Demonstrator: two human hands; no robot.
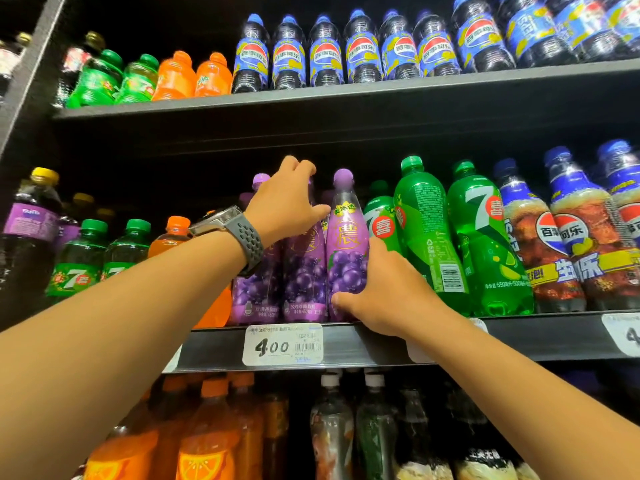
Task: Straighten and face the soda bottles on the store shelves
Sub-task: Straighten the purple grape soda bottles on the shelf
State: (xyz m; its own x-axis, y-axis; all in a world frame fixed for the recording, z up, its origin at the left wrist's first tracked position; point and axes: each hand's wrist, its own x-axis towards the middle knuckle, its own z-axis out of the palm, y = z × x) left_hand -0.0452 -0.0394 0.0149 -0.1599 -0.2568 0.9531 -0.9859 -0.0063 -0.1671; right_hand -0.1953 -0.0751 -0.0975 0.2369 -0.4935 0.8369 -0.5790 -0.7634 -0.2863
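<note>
Three purple grape soda bottles stand at the front of the middle shelf [346,344]. My right hand [388,292] grips the lower body of the rightmost grape bottle [348,237], thumb across its base. My left hand [287,199], with a watch on the wrist, curls over the top of the middle grape bottle [304,271] and hides its cap. The leftmost grape bottle [254,292] shows behind my left wrist. Green 7-Up bottles [485,237] stand just right of my right hand; one of them [426,223] shows its back label.
Pepsi bottles [571,244] fill the shelf's right end; small green and orange bottles [83,258] and a dark Fanta bottle [27,220] stand on the left. The top shelf [311,95] holds Pepsi, orange and green bottles. Large bottles [214,427] stand below. A 4.00 price tag [282,344] hangs on the edge.
</note>
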